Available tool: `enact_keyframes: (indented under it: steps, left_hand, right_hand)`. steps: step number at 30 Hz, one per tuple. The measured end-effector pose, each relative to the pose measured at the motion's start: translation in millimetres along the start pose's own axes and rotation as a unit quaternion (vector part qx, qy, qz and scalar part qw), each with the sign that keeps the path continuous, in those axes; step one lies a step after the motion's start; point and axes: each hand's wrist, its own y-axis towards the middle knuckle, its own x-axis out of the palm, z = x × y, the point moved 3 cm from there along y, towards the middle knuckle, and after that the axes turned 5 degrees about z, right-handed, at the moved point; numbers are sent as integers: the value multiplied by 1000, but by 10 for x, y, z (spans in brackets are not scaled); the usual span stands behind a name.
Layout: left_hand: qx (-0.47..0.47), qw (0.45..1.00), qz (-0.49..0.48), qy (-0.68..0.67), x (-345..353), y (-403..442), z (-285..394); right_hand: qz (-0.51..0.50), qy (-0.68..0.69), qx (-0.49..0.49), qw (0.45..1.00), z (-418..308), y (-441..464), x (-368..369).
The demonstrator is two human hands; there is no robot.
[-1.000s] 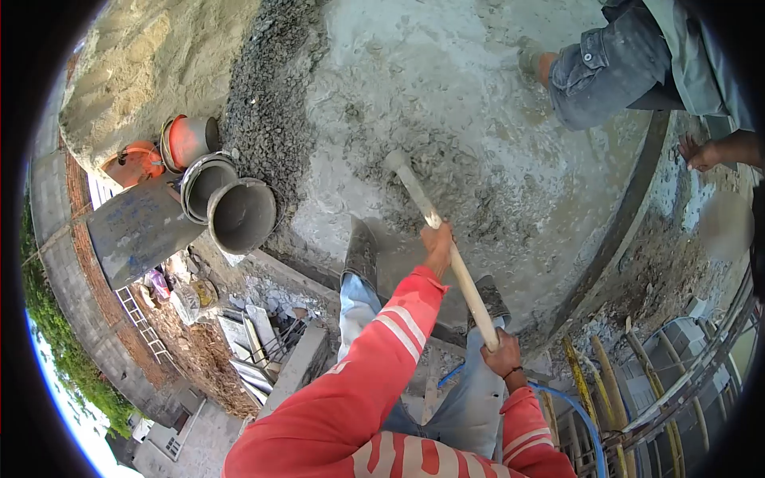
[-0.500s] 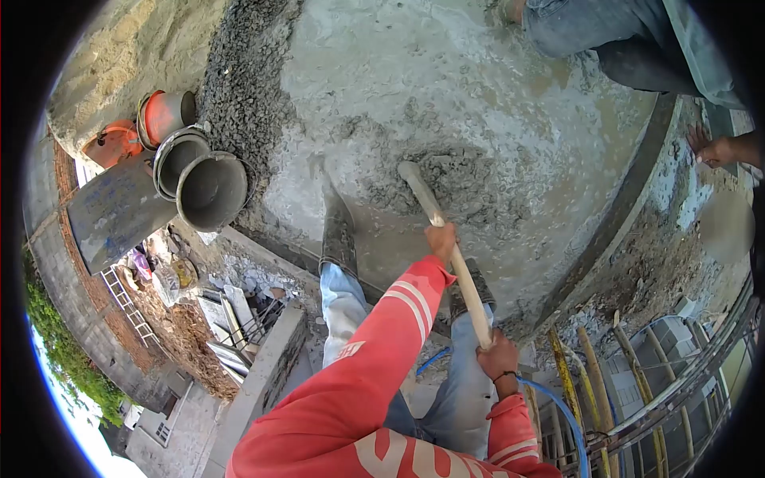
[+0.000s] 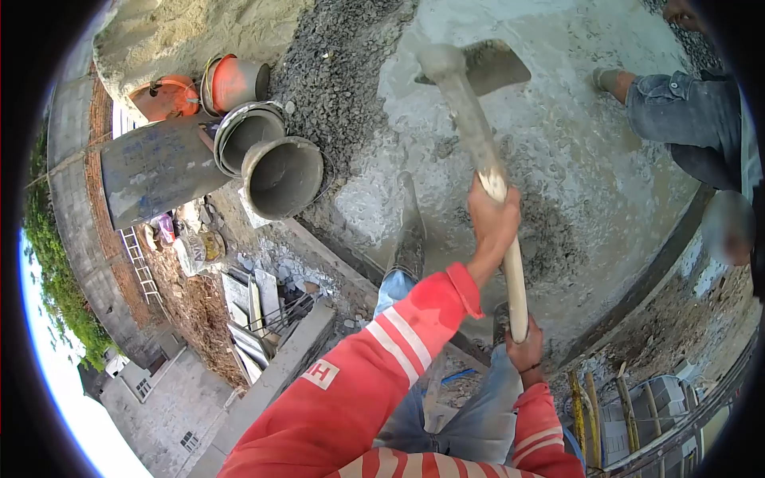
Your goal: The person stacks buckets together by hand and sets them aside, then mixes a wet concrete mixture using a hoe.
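My left hand (image 3: 494, 219) is wrapped around the middle of the wooden handle of a hoe (image 3: 470, 119). Lower down, near the handle's butt end, my right hand (image 3: 526, 352) grips the same shaft. The hoe's broad, cement-coated blade (image 3: 498, 68) shows above the wet grey concrete (image 3: 574, 103). A rougher, lumpy patch of mix (image 3: 550, 239) lies to the right of the handle. My boots, muddied with cement, stand in the wet mix at its near edge.
Cement-stained buckets (image 3: 283, 179), a grey drum (image 3: 159, 171) and orange buckets (image 3: 235, 84) sit at left beside gravel (image 3: 339, 72) and sand. Another person (image 3: 685, 115) is at the right edge. A low concrete wall (image 3: 279, 366) and wooden poles (image 3: 629, 414) border the near side.
The hoe has come up out of the lumpy mix, its blade now visible and raised farther away. Both hands stay on the handle. The view has shifted, moving the scene rightward.
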Motion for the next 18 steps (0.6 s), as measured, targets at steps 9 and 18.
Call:
enact_keyframes:
  steps: [9, 18]
  left_hand:
    - [167, 874, 164, 426, -1274, 3013, -863]
    - [-14, 910, 137, 391, -772, 2105, -1334]
  right_hand:
    - [-124, 76, 35, 989, -1234, 1351, 1971]
    - [-183, 54, 77, 979, -597, 1002, 855]
